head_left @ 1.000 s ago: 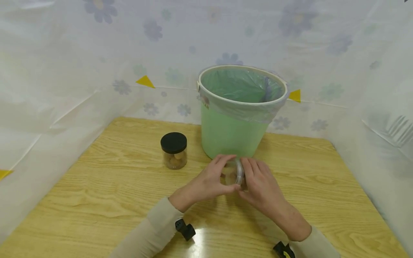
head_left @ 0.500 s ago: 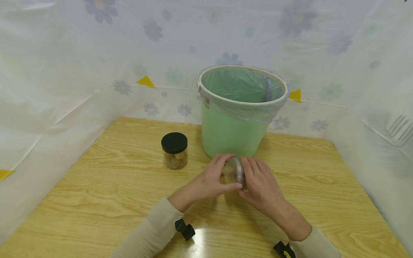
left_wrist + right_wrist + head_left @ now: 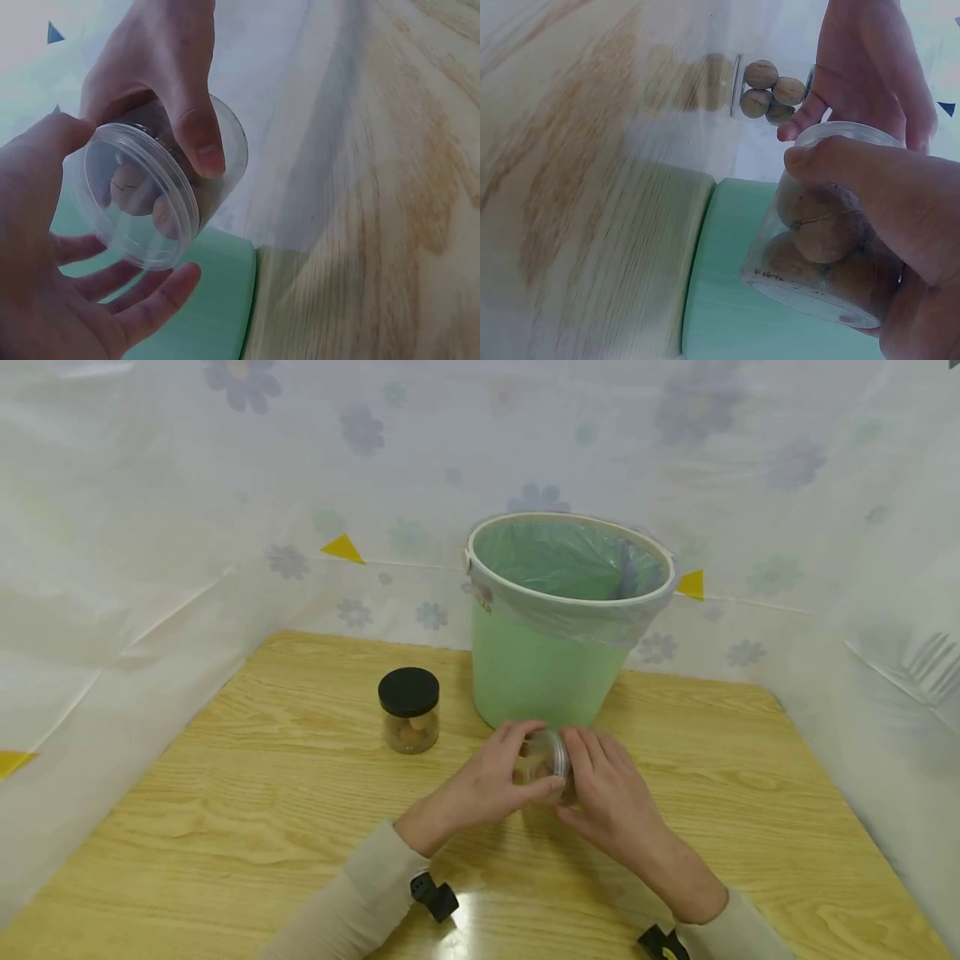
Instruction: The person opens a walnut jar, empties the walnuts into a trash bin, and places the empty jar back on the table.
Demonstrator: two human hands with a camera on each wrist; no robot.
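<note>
Hands: left hand (image 3: 491, 781) and right hand (image 3: 606, 785) meet at table centre, both gripping a small clear jar (image 3: 546, 762) tipped on its side.
Jar contents: too hidden by fingers to tell.
Behind hands: green bin (image 3: 558, 618) with clear liner, upright, just beyond the jar.
Left of bin: black-lidded jar (image 3: 408, 710), brownish pieces inside, standing apart from the hands.
Surface: wooden table (image 3: 225, 793).
Surround: flower-print plastic sheeting (image 3: 225, 485).
Sleeves: beige.

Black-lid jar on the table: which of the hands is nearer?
Left. The left hand is just right of the black-lid jar, apart from it, holding the clear jar. The right hand grips that clear jar from the far side.
</note>
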